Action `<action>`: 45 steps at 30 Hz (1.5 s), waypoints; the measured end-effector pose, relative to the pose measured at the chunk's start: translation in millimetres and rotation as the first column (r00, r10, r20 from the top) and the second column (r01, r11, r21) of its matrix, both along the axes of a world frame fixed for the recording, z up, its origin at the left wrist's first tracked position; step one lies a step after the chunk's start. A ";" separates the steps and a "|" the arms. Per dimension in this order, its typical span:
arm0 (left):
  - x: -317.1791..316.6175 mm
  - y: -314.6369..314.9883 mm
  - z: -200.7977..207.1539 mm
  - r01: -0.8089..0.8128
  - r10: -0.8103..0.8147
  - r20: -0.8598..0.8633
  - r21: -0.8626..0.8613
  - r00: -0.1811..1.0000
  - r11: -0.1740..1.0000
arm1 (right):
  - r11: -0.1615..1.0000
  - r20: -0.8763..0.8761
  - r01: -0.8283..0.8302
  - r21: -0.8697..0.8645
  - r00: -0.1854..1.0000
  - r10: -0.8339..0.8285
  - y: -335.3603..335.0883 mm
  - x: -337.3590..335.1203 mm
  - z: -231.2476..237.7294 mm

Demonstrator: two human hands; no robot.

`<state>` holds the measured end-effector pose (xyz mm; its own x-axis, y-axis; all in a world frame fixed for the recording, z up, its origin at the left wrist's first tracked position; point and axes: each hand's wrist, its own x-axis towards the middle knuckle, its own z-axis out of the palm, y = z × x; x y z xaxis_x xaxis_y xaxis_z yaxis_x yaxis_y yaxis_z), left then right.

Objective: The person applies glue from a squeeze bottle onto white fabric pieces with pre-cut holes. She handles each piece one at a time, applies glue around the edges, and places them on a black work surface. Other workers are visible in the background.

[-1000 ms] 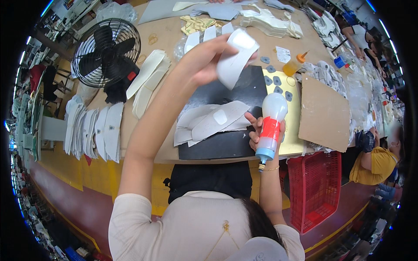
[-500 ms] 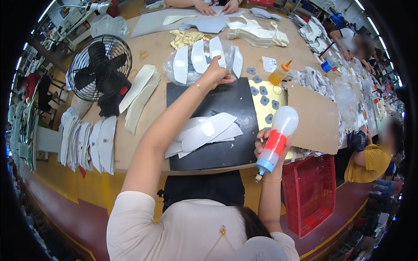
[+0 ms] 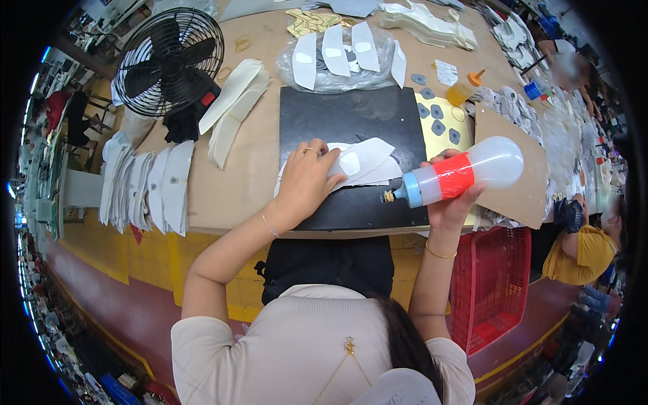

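My right hand (image 3: 451, 212) is wrapped round a squeeze bottle (image 3: 496, 162) with a red band and a light-blue cap. The bottle lies almost level in the grip, its nozzle pointing left above the mat's right edge. My left hand (image 3: 305, 177) rests on the overlapping white fabric pieces (image 3: 378, 150), fingers apart, thumb beside a small white patch (image 3: 349, 164) on the top piece. Underneath is a black mat (image 3: 378, 209). Beyond it, several similar white pieces (image 3: 335, 50) with patches lean on a bundle in clear plastic (image 3: 351, 82).
A black fan (image 3: 169, 64) stands at the left, near stacked cream pieces (image 3: 236, 111) and white stacks (image 3: 177, 189). Right of the mat are grey cutouts (image 3: 438, 127) on a yellow sheet, an amber bottle (image 3: 462, 91) and cardboard (image 3: 513, 155). A red crate (image 3: 493, 290) stands below the table edge.
My left hand has come back from the pieces on the plastic bundle to those on the mat. My right hand has swung the bottle from nozzle-down to nearly level. The whole view has shifted.
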<state>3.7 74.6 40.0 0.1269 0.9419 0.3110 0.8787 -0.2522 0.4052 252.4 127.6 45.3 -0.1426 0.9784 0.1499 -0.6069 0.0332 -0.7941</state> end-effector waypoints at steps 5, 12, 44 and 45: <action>9.5 -2.9 2.4 0.094 -0.092 -0.015 0.181 0.996 0.979 | 0.969 0.165 0.222 0.106 0.957 -0.237 -10.0 -3.9 9.5; 5.0 -2.4 51.2 0.623 0.416 0.887 -0.444 0.202 0.644 | 0.870 0.201 0.398 0.291 0.863 -0.463 -20.3 -8.0 48.4; 12.2 -28.5 93.2 0.708 0.436 0.883 -0.421 0.175 0.567 | 0.726 0.418 0.287 0.625 0.662 -0.622 -14.6 -20.5 71.0; 12.9 -28.6 93.4 0.709 0.439 0.884 -0.414 0.163 0.571 | 0.726 0.441 0.274 0.631 0.643 -0.626 -14.7 -20.4 72.6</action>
